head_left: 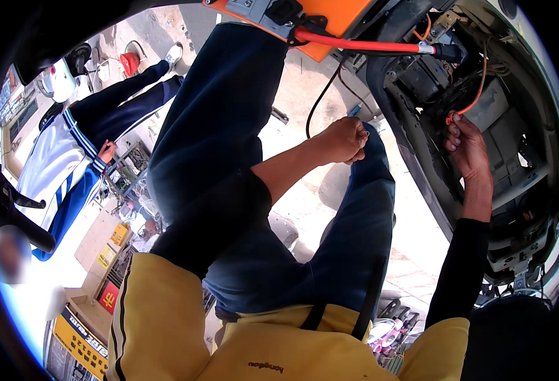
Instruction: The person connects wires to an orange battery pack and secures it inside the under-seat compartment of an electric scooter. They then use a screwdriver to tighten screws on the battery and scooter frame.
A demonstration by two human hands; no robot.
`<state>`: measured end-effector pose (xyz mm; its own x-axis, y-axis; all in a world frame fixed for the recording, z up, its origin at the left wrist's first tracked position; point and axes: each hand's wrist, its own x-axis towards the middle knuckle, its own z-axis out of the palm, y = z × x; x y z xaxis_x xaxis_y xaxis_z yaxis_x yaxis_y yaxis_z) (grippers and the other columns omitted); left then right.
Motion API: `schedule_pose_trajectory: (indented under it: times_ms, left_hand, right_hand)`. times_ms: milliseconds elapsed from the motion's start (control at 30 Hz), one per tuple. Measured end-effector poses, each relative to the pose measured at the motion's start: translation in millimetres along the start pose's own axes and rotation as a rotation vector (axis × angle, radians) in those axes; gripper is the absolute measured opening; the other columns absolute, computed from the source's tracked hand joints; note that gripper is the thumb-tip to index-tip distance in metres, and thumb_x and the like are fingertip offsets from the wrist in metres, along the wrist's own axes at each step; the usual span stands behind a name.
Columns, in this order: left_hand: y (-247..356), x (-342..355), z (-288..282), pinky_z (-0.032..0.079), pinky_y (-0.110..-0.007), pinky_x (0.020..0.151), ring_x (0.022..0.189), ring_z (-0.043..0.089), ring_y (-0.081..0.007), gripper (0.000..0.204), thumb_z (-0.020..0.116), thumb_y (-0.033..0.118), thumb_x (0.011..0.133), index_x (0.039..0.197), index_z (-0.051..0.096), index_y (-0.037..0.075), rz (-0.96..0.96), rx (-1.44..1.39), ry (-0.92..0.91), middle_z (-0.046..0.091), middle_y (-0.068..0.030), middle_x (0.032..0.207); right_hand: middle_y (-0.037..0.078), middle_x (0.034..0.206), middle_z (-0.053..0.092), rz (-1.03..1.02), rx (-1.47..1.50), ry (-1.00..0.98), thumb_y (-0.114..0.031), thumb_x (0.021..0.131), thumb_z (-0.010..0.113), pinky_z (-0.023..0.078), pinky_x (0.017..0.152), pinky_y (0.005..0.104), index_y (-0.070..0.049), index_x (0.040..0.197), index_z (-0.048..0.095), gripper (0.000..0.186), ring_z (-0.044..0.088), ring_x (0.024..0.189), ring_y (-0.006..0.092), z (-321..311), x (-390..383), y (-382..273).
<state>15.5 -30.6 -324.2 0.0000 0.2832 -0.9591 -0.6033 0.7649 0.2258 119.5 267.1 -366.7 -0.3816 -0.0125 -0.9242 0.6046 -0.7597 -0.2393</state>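
My right hand [466,149] pinches the end of a thin orange wire [481,86], inside the open dark compartment [498,120] of a vehicle body. The wire runs up from my fingers along the compartment's upper part. My left hand [341,142] is closed over my knee, just left of the compartment; what its fingers hold, if anything, is too small to make out. Above both hands a thick red cable [368,45] stretches from an orange box [333,22] to a black end piece [447,53] at the compartment.
A black cable [317,105] hangs below the orange box, near a blue connector [354,110]. To the left, another person in a white and blue jacket [54,152] is beside a rack of parts [130,166]. Tools [397,320] lie low at right.
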Motion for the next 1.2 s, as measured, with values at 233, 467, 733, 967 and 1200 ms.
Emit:
schedule_pose_trajectory:
  times_ms: [233, 467, 733, 967, 1200]
  left_hand:
    - [-38.8, 48.9, -7.3, 0.062, -0.032, 0.064, 0.077, 0.072, -0.0174, 0.014, 0.056, 0.009, 0.103, 0.109, 0.059, -0.002, 0.085, -0.14, 0.137, 0.069, -0.0132, 0.088]
    - [-71.6, 102.8, 5.3, 0.062, -0.031, 0.063, 0.07, 0.07, -0.0167, 0.011, 0.057, 0.009, 0.101, 0.104, 0.061, 0.0, 0.275, -0.223, 0.257, 0.07, -0.0112, 0.085]
    - [-35.3, 94.6, -7.3, 0.049, -0.029, 0.063, 0.072, 0.06, -0.0118, 0.022, 0.055, -0.01, 0.09, 0.109, 0.055, 0.001, 0.56, -0.171, 0.522, 0.061, -0.0045, 0.084]
    - [-4.1, 83.7, -57.5, 0.049, -0.03, 0.077, 0.076, 0.059, -0.016, 0.022, 0.055, 0.01, 0.097, 0.108, 0.069, -0.003, 0.533, 0.04, 0.685, 0.064, -0.0108, 0.078]
    - [-9.2, 113.1, -68.9, 0.05, -0.034, 0.068, 0.072, 0.061, -0.0185, 0.021, 0.047, 0.01, 0.102, 0.112, 0.064, 0.001, 0.69, -0.01, 0.69, 0.062, -0.0085, 0.079]
  right_hand:
    - [-0.006, 0.071, 0.046, 0.08, -0.196, -0.018, -0.022, 0.1, 0.064, 0.031, 0.055, 0.0242, -0.012, 0.1, 0.062, 0.011, 0.037, 0.058, 0.0066, 9.5, 17.1, 0.2]
    - [-0.008, 0.07, 0.048, 0.121, -0.296, 0.064, -0.023, 0.099, 0.064, 0.03, 0.055, 0.0246, -0.012, 0.101, 0.064, 0.012, 0.035, 0.057, 0.0057, 16.2, 26.6, 2.4]
    - [-0.008, 0.067, 0.041, 0.126, -0.303, 0.102, -0.021, 0.101, 0.059, 0.029, 0.052, 0.0244, -0.015, 0.094, 0.059, 0.01, 0.033, 0.055, 0.006, 14.3, 28.3, 7.4]
    - [-0.006, 0.067, 0.042, 0.034, -0.277, 0.175, -0.017, 0.097, 0.063, 0.027, 0.049, 0.0268, -0.012, 0.089, 0.056, 0.011, 0.033, 0.054, 0.0069, 5.9, 44.5, 8.8]
    - [-0.004, 0.068, 0.046, -0.034, -0.198, 0.263, -0.016, 0.096, 0.065, 0.025, 0.046, 0.0262, -0.007, 0.096, 0.061, 0.01, 0.033, 0.052, 0.0075, -7.9, 46.0, 8.1]
